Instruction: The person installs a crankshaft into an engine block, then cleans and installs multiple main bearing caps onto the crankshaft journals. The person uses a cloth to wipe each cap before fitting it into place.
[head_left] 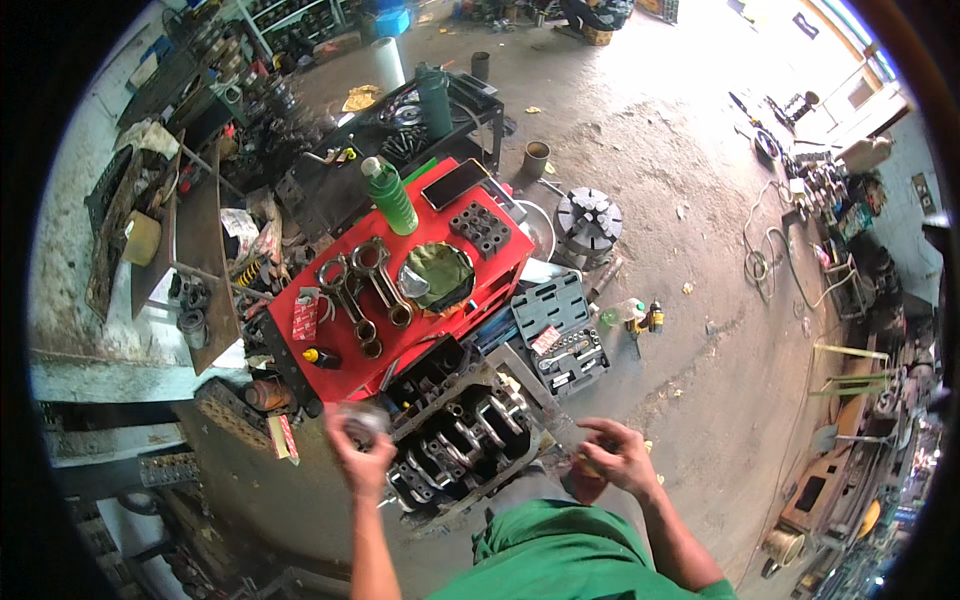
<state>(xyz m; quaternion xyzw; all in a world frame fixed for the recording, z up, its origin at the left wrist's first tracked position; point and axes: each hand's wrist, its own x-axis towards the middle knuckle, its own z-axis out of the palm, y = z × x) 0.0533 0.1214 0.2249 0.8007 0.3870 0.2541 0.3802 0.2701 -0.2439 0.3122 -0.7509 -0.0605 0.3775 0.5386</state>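
Note:
My left hand [358,445] is raised over the left edge of a dark engine block [455,440] and closes around a small grey metal part [362,418]. My right hand [612,458] hovers to the right of the block with fingers curled and pinched together; something small may sit between them, but it is too small to tell. The block lies open below me, showing the crankshaft and bearing caps. Behind it stands a red tool cart [400,290] carrying two connecting rods [368,290], a green cloth in a round pan [438,275] and a green bottle [390,197].
An open grey socket set case [562,335] lies right of the cart. A lathe chuck [589,220] and a metal basin sit on the concrete floor behind. Cluttered benches with parts line the left; machines and cables fill the right side.

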